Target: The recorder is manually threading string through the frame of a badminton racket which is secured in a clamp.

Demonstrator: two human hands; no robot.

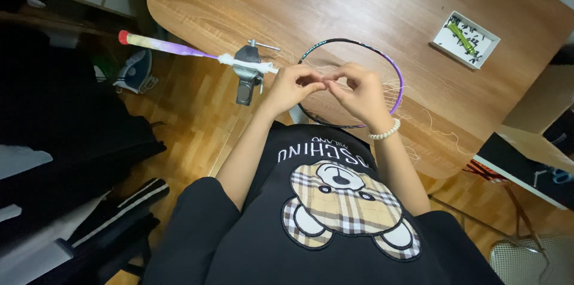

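- The racket (pixel 353 81) lay across the table (pixel 335 4) edge, its shaft gripped in a clamp (pixel 248 75) so both hands were free.
- Left hand (pixel 293 84) and right hand (pixel 359 90) met over the frame, fingertips pinching a thin string (pixel 418 117).
- A white tray (pixel 465 40) sat well apart.

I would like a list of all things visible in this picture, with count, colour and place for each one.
racket frame: one, black and purple, flat on the table under both hands
racket handle: one, pale yellow and purple with a red end, sticking out left past the table edge
clamp: one, grey metal, gripping the racket shaft at the table edge
string: loose white strands, on and beside the frame
tray: one, white, holding a green piece and small dark bits, far right of the table
table: one, brown wood
bracelet: one, white beads, right wrist
left hand: fingers pinched, over the frame
right hand: fingers pinched, meeting the left
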